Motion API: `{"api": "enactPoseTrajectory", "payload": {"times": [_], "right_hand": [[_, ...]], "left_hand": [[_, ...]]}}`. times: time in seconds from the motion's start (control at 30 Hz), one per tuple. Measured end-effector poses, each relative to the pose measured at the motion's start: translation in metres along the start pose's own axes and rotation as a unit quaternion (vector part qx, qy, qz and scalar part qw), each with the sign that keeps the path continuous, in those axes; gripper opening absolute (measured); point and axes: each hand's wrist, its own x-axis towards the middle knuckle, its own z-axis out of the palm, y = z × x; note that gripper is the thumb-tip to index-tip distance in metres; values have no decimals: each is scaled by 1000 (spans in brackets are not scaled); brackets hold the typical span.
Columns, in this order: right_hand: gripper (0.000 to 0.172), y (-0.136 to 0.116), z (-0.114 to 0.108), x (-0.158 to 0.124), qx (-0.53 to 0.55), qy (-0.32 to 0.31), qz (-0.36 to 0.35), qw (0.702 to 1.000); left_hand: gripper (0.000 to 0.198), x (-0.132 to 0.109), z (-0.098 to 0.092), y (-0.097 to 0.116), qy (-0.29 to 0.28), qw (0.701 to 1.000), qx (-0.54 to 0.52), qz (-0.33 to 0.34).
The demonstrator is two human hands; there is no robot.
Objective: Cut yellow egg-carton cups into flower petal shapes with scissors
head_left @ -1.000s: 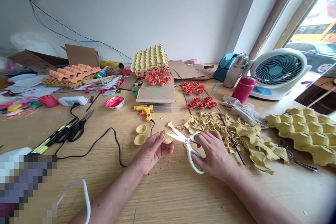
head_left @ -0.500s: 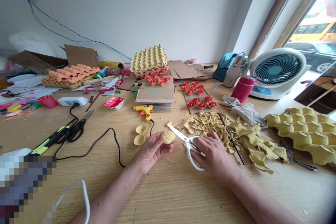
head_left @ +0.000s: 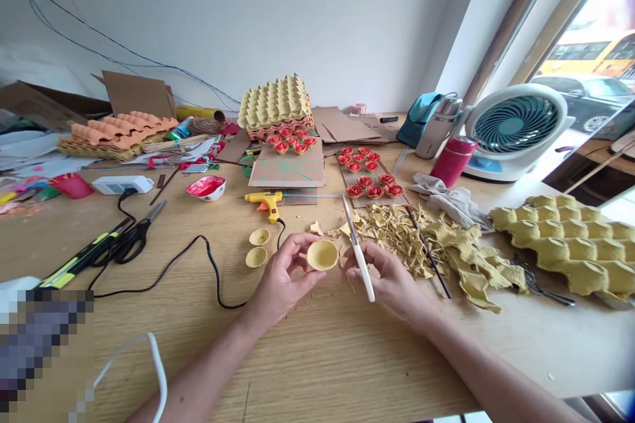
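Observation:
My left hand (head_left: 290, 271) grips a small yellow egg-carton cup (head_left: 322, 255) between thumb and fingers, its hollow side facing me. Just right of the cup, my right hand (head_left: 384, 271) is closed round white-handled scissors (head_left: 358, 248), which stand edge-on with the blades pointing up and away. A small gap separates the scissors from the cup. Two more cut cups (head_left: 256, 256) rest on the table left of my left hand. Beyond them lies a yellow glue gun (head_left: 268, 203) with its black cord. Torn yellow carton scraps (head_left: 397, 228) are heaped behind my right hand.
Red paper-pulp roses (head_left: 374, 190) sit on cardboard at the back. A yellow egg tray (head_left: 565, 244) lies at right, near a fan (head_left: 518, 125) and a pink bottle (head_left: 454, 160). Black scissors (head_left: 131, 238), a red-stained bowl (head_left: 205, 188) and a power strip (head_left: 123, 185) are at left.
The cup has turned in my left hand from its rounded outside to its open hollow. The scissors have swung from lying slanted beside the cup to edge-on and upright. The whole view has shifted slightly.

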Motion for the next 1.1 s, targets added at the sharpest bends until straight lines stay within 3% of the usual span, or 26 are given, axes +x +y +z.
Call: {"api": "enactPoseTrajectory", "payload": {"times": [0.13, 0.27, 0.53, 0.77, 1.1], "right_hand": [[35, -2, 6, 3, 148, -20, 23, 988], [36, -2, 9, 3, 183, -18, 38, 982], [39, 4, 10, 4, 207, 6, 51, 977], [41, 1, 10, 3, 217, 4, 59, 974], [36, 3, 8, 3, 179, -8, 54, 982]], "left_hand": [[35, -5, 8, 2, 24, 989, 133, 58], [44, -6, 12, 4, 10, 980, 184, 80], [46, -7, 13, 0, -14, 983, 174, 62], [41, -7, 12, -2, 14, 992, 124, 7], [47, -5, 10, -1, 8, 994, 109, 6]]}}
